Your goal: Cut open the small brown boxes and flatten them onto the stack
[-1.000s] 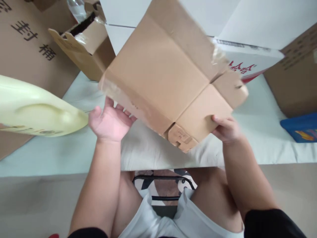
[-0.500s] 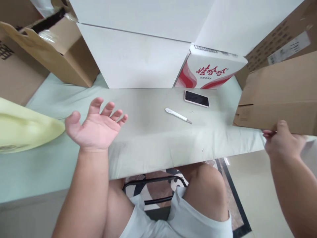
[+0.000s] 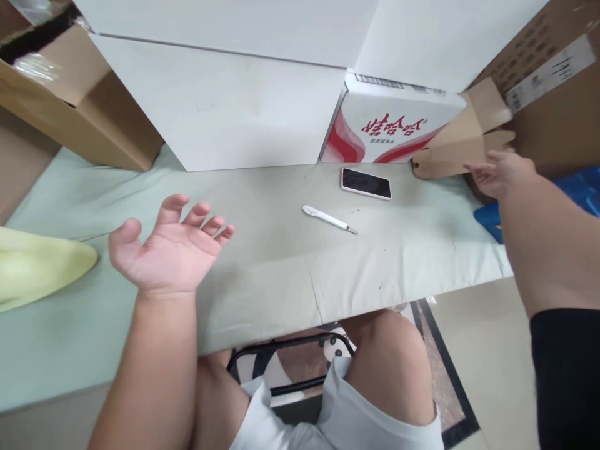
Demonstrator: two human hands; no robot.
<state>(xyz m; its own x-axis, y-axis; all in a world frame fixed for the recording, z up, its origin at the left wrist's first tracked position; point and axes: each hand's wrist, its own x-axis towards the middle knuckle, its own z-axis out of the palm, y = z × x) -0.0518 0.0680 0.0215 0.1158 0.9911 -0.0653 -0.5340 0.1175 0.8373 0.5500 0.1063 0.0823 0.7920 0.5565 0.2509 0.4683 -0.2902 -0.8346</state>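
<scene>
My left hand (image 3: pixel 169 250) hovers palm up over the pale green table (image 3: pixel 281 275), fingers spread, holding nothing. My right hand (image 3: pixel 501 172) reaches out to the far right with its fingers stretched toward a brown cardboard box (image 3: pixel 462 140) lying beside a red and white carton (image 3: pixel 389 125); the fingertips are at the box's flap and grip nothing. A white pen-like tool (image 3: pixel 329 219) and a phone (image 3: pixel 366 183), screen up, lie on the table between my hands.
A large white box (image 3: pixel 225 106) stands at the back. An open brown box (image 3: pixel 70 106) is at back left, a big brown box (image 3: pixel 553 94) at back right over a blue item (image 3: pixel 581 194). A pale yellow jug (image 3: pixel 37 269) lies at left.
The brown box went from in front of me, held in both hands, off to the right and now lies at the far right. My right hand has let go. The left hand stays open.
</scene>
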